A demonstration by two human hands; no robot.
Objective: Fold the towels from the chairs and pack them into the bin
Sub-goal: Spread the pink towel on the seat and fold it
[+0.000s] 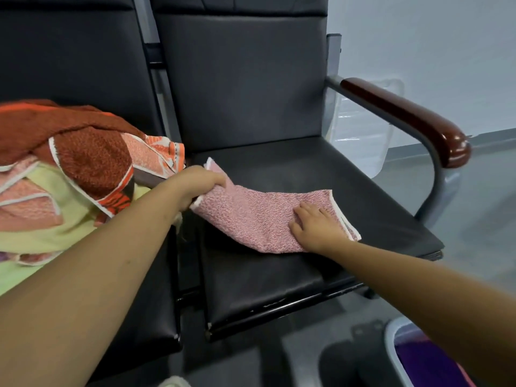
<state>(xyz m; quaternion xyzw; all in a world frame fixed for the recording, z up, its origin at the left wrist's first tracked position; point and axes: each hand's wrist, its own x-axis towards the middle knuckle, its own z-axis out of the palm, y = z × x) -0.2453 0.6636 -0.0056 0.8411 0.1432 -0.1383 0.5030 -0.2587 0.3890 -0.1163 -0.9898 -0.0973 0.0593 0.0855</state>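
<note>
Two hands [201,182] hold one pink speckled, white-edged towel [259,219] folded narrow.

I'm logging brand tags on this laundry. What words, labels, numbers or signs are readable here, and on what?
No text can be read.
The pink towel, the chair seat and the bin show no print.
The orange towel in the pile bears dark and white shapes near its hem, too blurred to tell whether they are letters.

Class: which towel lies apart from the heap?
The pink speckled towel on the right chair's seat: left hand grips it, right hand presses it; other towels lie heaped.
</note>
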